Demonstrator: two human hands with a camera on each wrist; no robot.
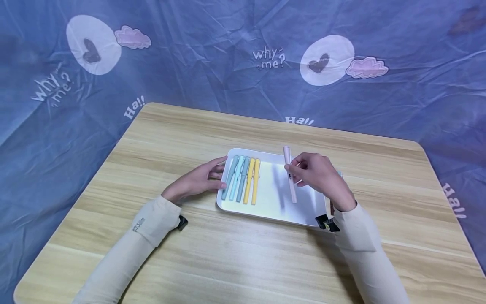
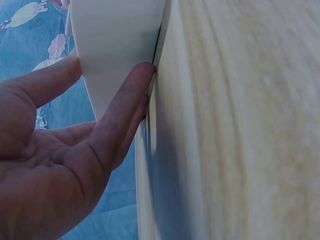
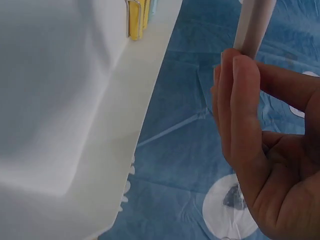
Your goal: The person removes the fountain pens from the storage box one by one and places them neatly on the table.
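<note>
A white rectangular tray [image 1: 270,185] lies on the table. My left hand [image 1: 199,177] holds its left end, thumb at the rim. In the left wrist view the fingers [image 2: 122,107] lie along the tray's outer wall, low by the tabletop. My right hand [image 1: 317,171] pinches a pale pink capped pen [image 1: 287,155] over the tray's right half, the pen standing nearly lengthwise in view. Side by side in the tray's left part lie a grey-blue pen [image 1: 229,177], a mint pen [image 1: 237,177], another grey-blue pen [image 1: 243,179] and two yellow pens [image 1: 252,181].
The wooden table [image 1: 212,253] extends around the tray on all sides. A blue printed curtain [image 1: 212,63] hangs behind it. Something small and partly hidden [image 1: 339,173] shows behind the right wrist. Black straps sit at both cuffs.
</note>
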